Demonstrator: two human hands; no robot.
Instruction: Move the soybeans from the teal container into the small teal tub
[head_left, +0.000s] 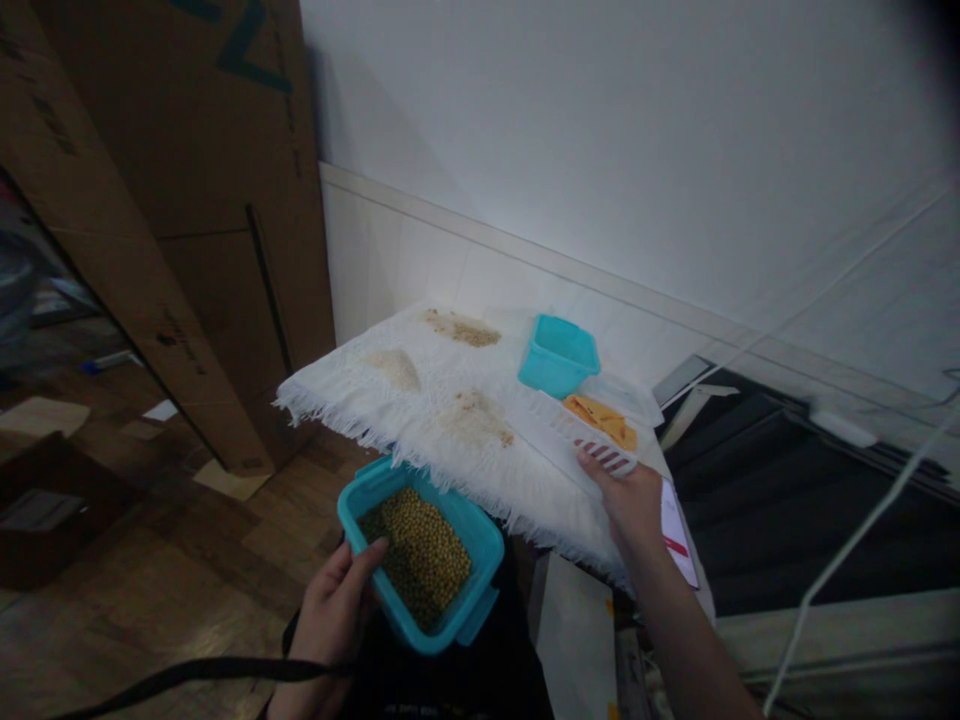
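Above cloth (433, 400), right fingers (592, 465) apparently pinch slotted plastic (561, 424).

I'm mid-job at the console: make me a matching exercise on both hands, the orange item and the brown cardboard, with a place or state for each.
1. Left hand
2. Right hand
3. Orange item
4. Brown cardboard

A. Lying near the tub on the table
B. Holding a white slotted piece
C. Upright by the wall
D. Gripping the tub of bean-like grains

Pairs: 1-D, 2-B, 3-A, 4-C

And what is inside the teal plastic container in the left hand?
Round, yellowish, soybean-like beans lie inside the teal container; their top layer hides everything beneath, bottom included.
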